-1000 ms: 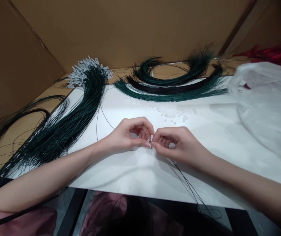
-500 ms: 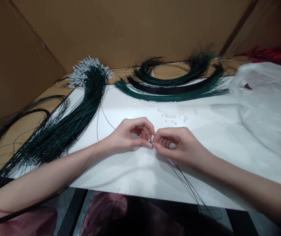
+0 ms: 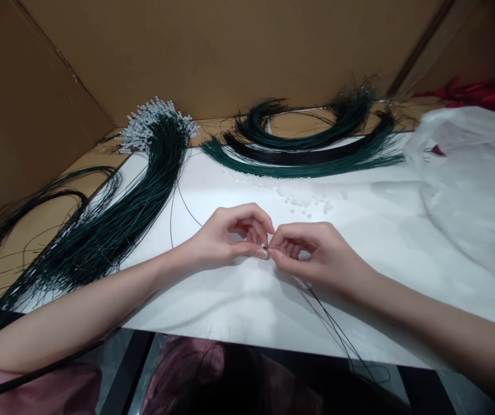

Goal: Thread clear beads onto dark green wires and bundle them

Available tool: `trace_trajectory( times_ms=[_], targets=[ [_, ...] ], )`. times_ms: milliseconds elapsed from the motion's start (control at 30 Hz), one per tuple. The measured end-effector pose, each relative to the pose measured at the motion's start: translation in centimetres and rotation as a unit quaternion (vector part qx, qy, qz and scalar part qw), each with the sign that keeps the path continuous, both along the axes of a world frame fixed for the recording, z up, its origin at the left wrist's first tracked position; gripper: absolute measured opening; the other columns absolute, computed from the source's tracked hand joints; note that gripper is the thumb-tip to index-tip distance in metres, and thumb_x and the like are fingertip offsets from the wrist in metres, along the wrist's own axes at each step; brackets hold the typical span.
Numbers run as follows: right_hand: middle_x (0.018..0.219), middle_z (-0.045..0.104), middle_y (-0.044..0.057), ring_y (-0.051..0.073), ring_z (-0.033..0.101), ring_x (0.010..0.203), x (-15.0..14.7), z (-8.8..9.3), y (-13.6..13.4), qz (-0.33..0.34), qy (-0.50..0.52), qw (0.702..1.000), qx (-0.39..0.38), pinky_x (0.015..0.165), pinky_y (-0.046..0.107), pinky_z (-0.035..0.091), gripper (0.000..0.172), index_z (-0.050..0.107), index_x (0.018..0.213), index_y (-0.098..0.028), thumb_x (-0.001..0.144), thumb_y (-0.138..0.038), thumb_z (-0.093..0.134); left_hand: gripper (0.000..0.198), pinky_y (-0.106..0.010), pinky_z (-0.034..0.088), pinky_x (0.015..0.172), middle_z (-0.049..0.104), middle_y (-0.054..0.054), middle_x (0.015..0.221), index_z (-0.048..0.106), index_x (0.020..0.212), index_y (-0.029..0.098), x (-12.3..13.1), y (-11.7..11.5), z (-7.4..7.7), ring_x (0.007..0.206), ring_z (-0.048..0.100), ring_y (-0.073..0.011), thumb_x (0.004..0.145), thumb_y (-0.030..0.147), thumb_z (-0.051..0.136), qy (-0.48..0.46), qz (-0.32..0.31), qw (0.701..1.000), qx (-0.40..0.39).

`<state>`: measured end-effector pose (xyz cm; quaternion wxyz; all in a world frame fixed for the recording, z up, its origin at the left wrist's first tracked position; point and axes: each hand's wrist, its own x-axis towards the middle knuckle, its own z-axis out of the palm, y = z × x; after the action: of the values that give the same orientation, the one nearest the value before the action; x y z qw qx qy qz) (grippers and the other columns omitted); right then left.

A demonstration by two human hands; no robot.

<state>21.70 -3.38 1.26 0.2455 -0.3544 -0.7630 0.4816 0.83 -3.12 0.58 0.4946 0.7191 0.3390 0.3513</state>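
Over the middle of the white board, my left hand (image 3: 230,233) and my right hand (image 3: 317,251) meet fingertip to fingertip. A tiny white bead (image 3: 264,246) shows between my left thumb and fingers, which are pinched closed. My right thumb and forefinger pinch thin dark wires (image 3: 330,319) close beside it. These wires trail from under my right hand down past the board's front edge. How the wires meet the bead is mostly covered by my fingertips.
A thick bundle of dark green wires (image 3: 143,207) with white beaded tips (image 3: 152,118) lies at left. Curved wire bundles (image 3: 303,167) rest at the back, with loose white beads (image 3: 302,196) before them. A translucent plastic bag (image 3: 472,167) and red material (image 3: 485,95) are at right.
Both hands keep nearly the same place and pinch. Only the left fingertips shift slightly around the bead.
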Motion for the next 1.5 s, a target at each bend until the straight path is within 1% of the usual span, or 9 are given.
trace_trajectory(
  times_ms=[167,400,600,700,767,967,1167,1333,1500],
  targets=[
    [0.061,0.053,-0.001,0.010,0.045,0.056,-0.01,-0.05,-0.08,-0.001,0.003,1.000,0.004,0.053,0.023,0.039,0.010,0.063,0.071,-0.014,0.079,-0.018,0.058,0.030,-0.019,0.051,0.067,0.068,-0.001,0.076,0.063,0.094,0.014,0.06,-0.09,-0.03,0.070,0.065,-0.0097,0.072,0.021,0.081,0.001,0.000,1.000,0.014],
    [0.060,0.053,-0.001,0.010,0.045,0.055,-0.19,-0.13,0.11,-0.004,0.005,1.000,0.006,0.053,0.024,0.038,0.010,0.064,0.071,-0.014,0.079,-0.018,0.059,0.029,-0.021,0.052,0.067,0.068,-0.001,0.075,0.062,0.094,0.014,0.18,-0.13,-0.02,0.069,0.065,-0.0105,0.072,0.021,0.081,0.009,0.005,0.999,0.037],
    [0.061,0.055,-0.001,0.010,0.048,0.055,-0.11,-0.16,0.09,-0.019,0.014,1.000,-0.011,0.053,0.023,0.040,0.010,0.064,0.072,-0.014,0.080,-0.020,0.061,0.032,-0.020,0.053,0.067,0.068,-0.002,0.077,0.062,0.095,0.014,0.25,-0.13,-0.13,0.071,0.066,-0.0108,0.072,0.022,0.081,0.011,0.021,0.998,0.052],
    [0.064,0.056,-0.001,0.010,0.051,0.057,-0.01,-0.36,0.18,-0.027,0.035,0.999,-0.027,0.054,0.023,0.042,0.009,0.062,0.077,-0.015,0.081,-0.023,0.064,0.033,-0.021,0.054,0.069,0.069,-0.002,0.078,0.062,0.097,0.015,0.22,-0.07,-0.25,0.072,0.067,-0.0115,0.071,0.021,0.082,0.004,0.031,0.998,0.055],
    [0.066,0.056,-0.001,0.011,0.052,0.059,0.03,-0.52,0.27,-0.033,0.057,0.997,-0.038,0.055,0.023,0.043,0.010,0.059,0.082,-0.017,0.082,-0.025,0.065,0.034,-0.021,0.054,0.069,0.069,-0.002,0.079,0.061,0.097,0.015,0.19,-0.03,-0.31,0.073,0.068,-0.0117,0.070,0.019,0.082,-0.007,0.035,0.998,0.056],
    [0.068,0.057,-0.001,0.011,0.054,0.060,0.07,-0.79,0.52,-0.037,0.081,0.995,-0.053,0.054,0.023,0.043,0.017,0.056,0.088,-0.019,0.085,-0.031,0.067,0.036,-0.022,0.055,0.071,0.072,-0.002,0.079,0.059,0.100,0.016,0.17,-0.12,-0.40,0.074,0.070,-0.0128,0.072,0.020,0.081,-0.033,0.050,0.998,0.027],
    [0.069,0.061,-0.001,0.012,0.059,0.059,0.06,-0.62,0.58,-0.032,0.087,0.993,-0.080,0.057,0.024,0.046,0.014,0.058,0.089,-0.019,0.085,-0.028,0.067,0.038,-0.022,0.055,0.069,0.075,-0.002,0.078,0.057,0.103,0.017,0.22,-0.19,-0.46,0.074,0.073,-0.0153,0.073,0.020,0.080,-0.048,0.044,0.998,-0.021],
    [0.070,0.062,-0.001,0.012,0.062,0.061,0.05,-0.57,0.55,-0.024,0.090,0.992,-0.084,0.059,0.024,0.048,0.011,0.060,0.091,-0.019,0.086,-0.027,0.066,0.040,-0.022,0.054,0.067,0.074,-0.002,0.077,0.057,0.105,0.018,0.14,-0.09,-0.54,0.073,0.073,-0.0148,0.073,0.021,0.080,-0.051,0.038,0.998,-0.022],
    [0.074,0.064,0.000,0.012,0.061,0.062,0.16,-0.80,0.56,-0.021,0.086,0.993,-0.076,0.060,0.025,0.047,0.011,0.064,0.094,-0.019,0.087,-0.027,0.065,0.042,-0.022,0.052,0.065,0.072,-0.001,0.073,0.058,0.106,0.017,0.12,-0.07,-0.59,0.069,0.070,-0.0135,0.073,0.023,0.081,-0.029,0.038,0.999,0.002]
  ],
)
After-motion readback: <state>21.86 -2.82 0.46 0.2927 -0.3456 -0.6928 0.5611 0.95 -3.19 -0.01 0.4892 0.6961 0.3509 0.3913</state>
